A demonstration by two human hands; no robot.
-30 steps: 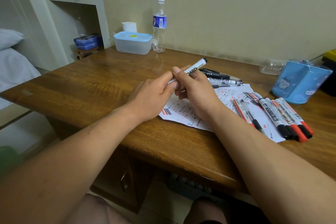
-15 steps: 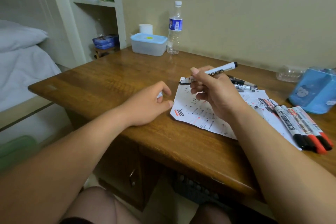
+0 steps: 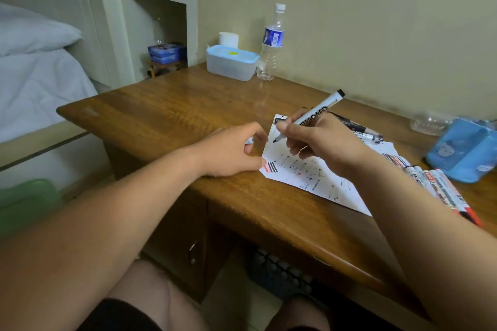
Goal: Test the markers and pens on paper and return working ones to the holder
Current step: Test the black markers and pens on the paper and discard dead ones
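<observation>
A whiteboard marker was grasped in the right hand, pinched between thumb and curled fingers in a writing grip. Its black tip was uncapped and pointed down and to the left, over the far left part of the paper; whether the tip touched the sheet could not be told. The marker's black-ended tail was tilted up toward the far right.

The left hand was rested on the wooden desk just left of the paper, with its thumb tip at the sheet's near left corner. Its fingers were curled round a small white piece, of which only an end could be seen.

The paper was laid flat near the front edge of the desk and was covered with short black and red test strokes. A row of markers with black and red caps was laid side by side on the right part of the sheet, partly hidden by the right forearm. Several dark pens were laid beyond the right hand. The blue holder was stood at the far right, well apart from the held marker.

At the far side of the desk, a lidded plastic box and a water bottle were placed against the wall, just beside each other.
</observation>
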